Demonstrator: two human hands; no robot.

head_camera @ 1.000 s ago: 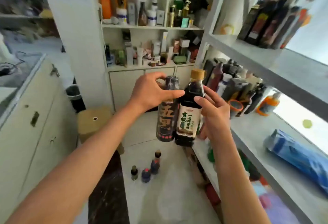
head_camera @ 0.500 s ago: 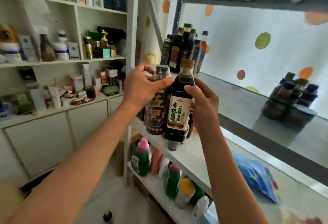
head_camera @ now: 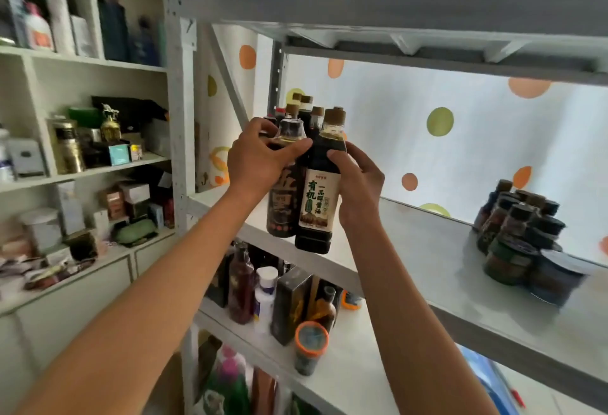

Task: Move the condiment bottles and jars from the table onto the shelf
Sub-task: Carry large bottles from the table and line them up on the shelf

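My left hand (head_camera: pixel 263 158) grips the shoulder of a dark bottle with a black label (head_camera: pixel 283 207). Beside it my right hand (head_camera: pixel 358 184) holds a dark soy sauce bottle with a cream label and tan cap (head_camera: pixel 320 197). Both bottles are upright and pressed together, raised just over the front edge of the grey metal shelf (head_camera: pixel 418 250). Several dark bottles with tan caps (head_camera: pixel 307 112) stand behind them at the shelf's left back. A cluster of dark jars (head_camera: pixel 523 237) sits at the shelf's right.
The shelf below holds several bottles, a black box (head_camera: pixel 291 302) and an orange-lidded jar (head_camera: pixel 311 345). A higher shelf board (head_camera: pixel 394 6) runs overhead. To the left, a white cabinet (head_camera: pixel 82 164) is packed with boxes and bottles. Bare shelf surface lies between the bottles and the jars.
Both hands have lifted the two bottles higher, up to the level of the shelf with the dark bottles. The view has tilted upward and turned toward the shelf.
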